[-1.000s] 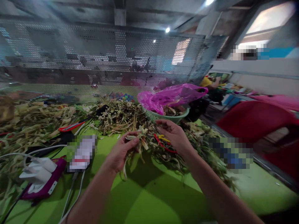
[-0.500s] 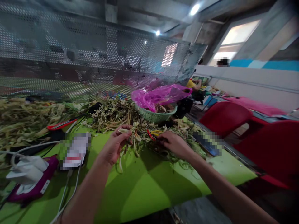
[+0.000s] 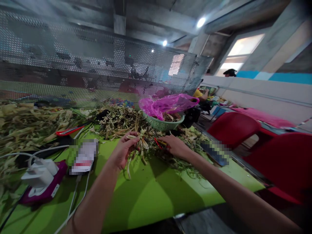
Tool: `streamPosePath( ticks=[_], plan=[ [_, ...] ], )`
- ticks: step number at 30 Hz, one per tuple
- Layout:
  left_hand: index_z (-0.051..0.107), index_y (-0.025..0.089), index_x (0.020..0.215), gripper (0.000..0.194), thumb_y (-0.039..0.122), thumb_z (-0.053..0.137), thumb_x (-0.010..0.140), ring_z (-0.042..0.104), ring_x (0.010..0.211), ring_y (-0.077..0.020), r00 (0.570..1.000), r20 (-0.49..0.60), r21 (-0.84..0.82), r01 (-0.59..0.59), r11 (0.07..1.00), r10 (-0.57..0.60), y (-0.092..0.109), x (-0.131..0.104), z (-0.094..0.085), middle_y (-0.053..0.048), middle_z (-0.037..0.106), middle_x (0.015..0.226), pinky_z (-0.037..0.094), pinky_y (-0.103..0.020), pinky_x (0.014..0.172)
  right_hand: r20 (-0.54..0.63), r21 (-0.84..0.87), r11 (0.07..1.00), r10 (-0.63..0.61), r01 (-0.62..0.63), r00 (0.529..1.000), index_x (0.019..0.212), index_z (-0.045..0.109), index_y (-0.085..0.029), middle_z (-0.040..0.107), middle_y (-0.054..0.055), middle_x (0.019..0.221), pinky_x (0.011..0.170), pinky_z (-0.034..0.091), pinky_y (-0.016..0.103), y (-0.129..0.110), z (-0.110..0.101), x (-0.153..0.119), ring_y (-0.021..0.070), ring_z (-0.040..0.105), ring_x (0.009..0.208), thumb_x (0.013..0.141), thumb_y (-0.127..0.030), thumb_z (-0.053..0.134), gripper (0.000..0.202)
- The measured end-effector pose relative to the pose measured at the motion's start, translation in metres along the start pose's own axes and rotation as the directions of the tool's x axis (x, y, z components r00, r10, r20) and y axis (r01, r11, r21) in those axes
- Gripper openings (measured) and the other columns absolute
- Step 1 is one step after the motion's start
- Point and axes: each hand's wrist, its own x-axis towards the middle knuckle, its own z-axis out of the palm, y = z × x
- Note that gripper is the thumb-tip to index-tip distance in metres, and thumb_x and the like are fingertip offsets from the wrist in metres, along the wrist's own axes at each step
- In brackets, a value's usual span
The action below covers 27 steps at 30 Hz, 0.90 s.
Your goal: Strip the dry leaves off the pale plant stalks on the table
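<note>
My left hand (image 3: 128,148) is closed round a bunch of pale dried husk strips (image 3: 143,141), some hanging down over the green table. To its right, my right hand (image 3: 176,148) is lowered over the plant scraps, its fingers curled on a small tool with red and yellow parts (image 3: 159,143). The fingers partly cover the tool, so its exact kind does not show. Under and around the right hand lie thin greenish plant fibres (image 3: 187,165).
Behind the hands are a heap of dried scraps (image 3: 119,120) and a green basket (image 3: 163,124) with a pink plastic bag (image 3: 170,105). Leftward lie a red cutter (image 3: 69,130), a phone (image 3: 84,157) and a purple power strip (image 3: 57,183). Red chairs (image 3: 234,128) stand at right.
My right hand has shifted slightly left and now covers more of the tool's yellow part. The left hand keeps hold of the husk strips. The camera view has shifted a little.
</note>
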Motion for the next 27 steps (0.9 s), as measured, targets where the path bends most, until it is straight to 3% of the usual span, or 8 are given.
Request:
streamPosePath(
  ticks=[4, 11, 17, 20, 24, 27],
  plan=[
    [0.062, 0.017, 0.088, 0.030, 0.022, 0.077, 0.062, 0.052, 0.050, -0.0045, 1.000, -0.025, -0.008, -0.015, 1.000, 0.015, 0.000, 0.002, -0.003, 0.004, 0.059, 0.068, 0.049, -0.017, 0.051, -0.020, 0.109, 0.993, 0.038, -0.035, 0.999, 0.124, 0.058, -0.024, 0.063, 0.006, 0.109, 0.088, 0.041, 0.033, 0.007, -0.003, 0.004, 0.0232, 0.057, 0.097, 0.059, -0.006, 0.053, 0.068],
    [0.061, 0.017, 0.087, 0.030, 0.023, 0.077, 0.062, 0.053, 0.051, -0.0057, 0.999, -0.014, -0.043, -0.040, 0.998, 0.039, -0.003, 0.007, -0.007, 0.004, 0.059, 0.068, 0.050, -0.019, 0.051, -0.083, 0.382, 0.918, 0.153, -0.110, 0.985, 0.119, 0.059, -0.018, 0.070, 0.004, 0.102, 0.075, 0.051, 0.031, 0.029, -0.014, -0.006, 0.0208, 0.065, 0.086, 0.064, -0.012, 0.044, 0.057],
    [0.062, 0.017, 0.087, 0.030, 0.024, 0.077, 0.062, 0.053, 0.051, -0.0064, 1.000, -0.022, -0.030, -0.020, 0.999, 0.019, -0.003, 0.006, -0.006, 0.004, 0.059, 0.067, 0.049, -0.019, 0.051, -0.080, 0.762, 0.646, 0.168, -0.048, 0.983, 0.128, 0.048, -0.021, 0.067, 0.005, 0.106, 0.077, 0.052, 0.030, 0.021, -0.020, -0.023, 0.0207, 0.064, 0.093, 0.070, -0.018, 0.054, 0.059],
    [0.061, 0.017, 0.087, 0.029, 0.023, 0.076, 0.063, 0.053, 0.053, -0.0076, 0.999, -0.024, -0.045, -0.025, 0.999, 0.024, -0.002, 0.006, -0.005, 0.004, 0.057, 0.062, 0.049, -0.019, 0.051, -0.127, 0.688, 0.726, 0.093, 0.020, 0.987, 0.129, 0.044, -0.019, 0.065, 0.005, 0.105, 0.083, 0.049, 0.033, 0.013, -0.025, -0.024, 0.0211, 0.061, 0.094, 0.069, -0.016, 0.056, 0.062],
    [0.062, 0.017, 0.088, 0.028, 0.021, 0.075, 0.063, 0.055, 0.055, -0.0079, 1.000, -0.027, -0.081, -0.011, 0.997, 0.008, -0.001, 0.005, -0.005, 0.002, 0.060, 0.067, 0.049, -0.019, 0.051, -0.175, 0.397, 0.915, -0.009, 0.079, 0.984, 0.125, 0.045, -0.018, 0.062, 0.005, 0.103, 0.089, 0.044, 0.036, 0.005, -0.028, -0.024, 0.0220, 0.059, 0.096, 0.066, -0.009, 0.048, 0.060],
    [0.063, 0.016, 0.086, 0.025, 0.021, 0.075, 0.064, 0.054, 0.055, -0.0071, 1.000, -0.020, -0.101, -0.002, 0.995, 0.000, 0.000, 0.004, -0.004, 0.000, 0.064, 0.073, 0.049, -0.019, 0.051, -0.194, 0.239, 0.963, -0.082, 0.128, 0.978, 0.123, 0.046, -0.020, 0.058, 0.007, 0.113, 0.093, 0.042, 0.038, -0.001, -0.026, -0.027, 0.0237, 0.056, 0.105, 0.067, -0.009, 0.046, 0.058]
  ],
)
